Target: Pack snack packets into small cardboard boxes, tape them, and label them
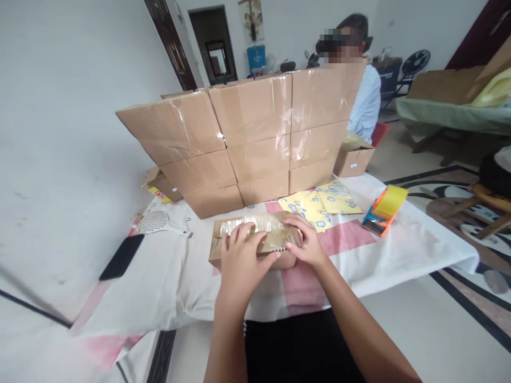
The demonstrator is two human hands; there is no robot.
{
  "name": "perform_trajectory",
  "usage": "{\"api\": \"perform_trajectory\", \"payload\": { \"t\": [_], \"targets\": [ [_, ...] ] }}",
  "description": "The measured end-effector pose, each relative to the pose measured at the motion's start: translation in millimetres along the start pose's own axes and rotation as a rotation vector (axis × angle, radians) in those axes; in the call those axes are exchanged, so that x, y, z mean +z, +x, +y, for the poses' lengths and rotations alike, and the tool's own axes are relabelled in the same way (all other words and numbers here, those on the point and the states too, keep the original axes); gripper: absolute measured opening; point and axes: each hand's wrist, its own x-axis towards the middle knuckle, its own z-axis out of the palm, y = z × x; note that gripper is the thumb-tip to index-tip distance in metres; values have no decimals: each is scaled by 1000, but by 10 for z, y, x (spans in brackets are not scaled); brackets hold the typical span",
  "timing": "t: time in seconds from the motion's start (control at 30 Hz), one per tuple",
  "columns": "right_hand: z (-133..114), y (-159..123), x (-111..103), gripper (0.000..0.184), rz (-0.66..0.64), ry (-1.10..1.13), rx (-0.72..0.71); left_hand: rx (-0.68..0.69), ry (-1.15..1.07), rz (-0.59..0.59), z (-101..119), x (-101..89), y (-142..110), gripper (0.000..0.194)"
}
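Left hand [243, 258] and right hand [307, 242], 2 altogether, fingers spread, touch 1 taped box [276, 239].

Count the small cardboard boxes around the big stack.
3: one under the left hand and right hand, one by the left edge of the stack, one by its right edge. More may be hidden behind it.
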Motion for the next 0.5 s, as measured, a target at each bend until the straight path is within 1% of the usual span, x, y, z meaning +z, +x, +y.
{"api": "perform_trajectory", "payload": {
  "t": [0.07,0.1,0.13,0.17,0.2,0.23,0.27,0.3,0.33,0.37,0.4,0.47,0.5],
  "targets": [
    [-104,-185,-64,53,-15,15,83,35,-8,-13,93,-22,-69,36],
    [-144,-289,-110,59,2,28,135,45,-18,-20,125,-21,-103,39],
    [-170,-395,-173,65,65,43,188,51,-31,-29,147,-14,-136,44],
    [-174,-498,-259,68,187,49,231,56,-45,-37,162,-3,-169,52],
    [-153,-594,-374,67,357,38,264,58,-54,-39,173,12,-200,59],
    [-106,-676,-525,64,554,7,286,61,-57,-38,184,31,-230,65],
    [-36,-741,-710,59,748,-45,301,67,-52,-37,198,54,-257,67],
    [53,-787,-926,55,894,-105,316,72,-40,-33,219,80,-282,66],
    [154,-809,-1161,55,989,-154,343,74,-22,-23,247,109,-305,64],
    [260,-808,-1402,56,1030,-191,387,76,-2,-6,280,139,-324,62],
    [366,-786,-1631,57,1043,-204,416,76,15,19,317,167,-340,61],
    [561,-695,-2005,59,1005,-190,481,70,25,72,387,212,-357,60],
    [645,-641,-2133,59,967,-169,512,67,21,91,415,226,-358,58]
  ]
}}
